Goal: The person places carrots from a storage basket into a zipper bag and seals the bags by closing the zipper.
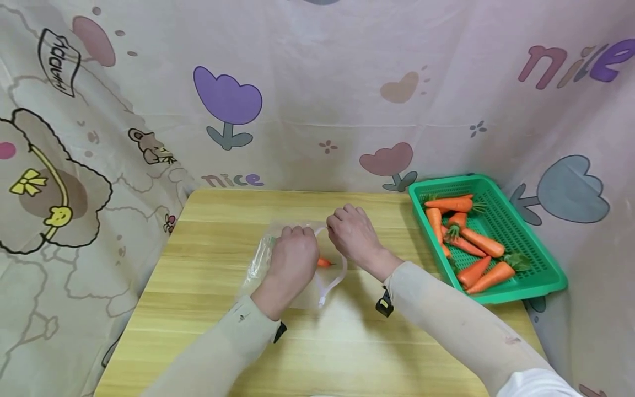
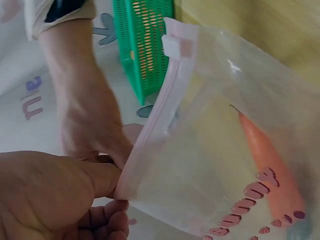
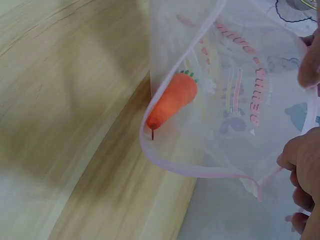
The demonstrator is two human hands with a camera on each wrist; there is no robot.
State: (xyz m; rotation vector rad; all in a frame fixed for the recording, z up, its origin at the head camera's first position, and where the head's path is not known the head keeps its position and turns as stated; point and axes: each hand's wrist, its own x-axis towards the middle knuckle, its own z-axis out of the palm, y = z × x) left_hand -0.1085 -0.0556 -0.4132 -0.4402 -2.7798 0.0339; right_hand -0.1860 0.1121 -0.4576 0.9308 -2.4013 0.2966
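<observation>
A clear plastic slider zip bag (image 1: 258, 270) with pink print lies on the table, its pink-edged mouth spread apart toward the right. Inside rests one orange carrot (image 3: 172, 100), its thin tip toward the mouth; in the head view my hand covers most of it. My left hand (image 1: 294, 256) pinches the bag's rim near the far corner, thumb against fingers. Close by, my right hand (image 1: 354, 234) grips the rim too, fingers curled; its fingertips are partly hidden. A white slider (image 2: 172, 47) sits at the near end of the zip.
On the right of the wooden table (image 1: 188, 286) stands a green basket (image 1: 538, 270) holding several carrots (image 1: 481, 242) with leafy stubs. A printed curtain (image 1: 307, 110) hangs behind the table and along both sides.
</observation>
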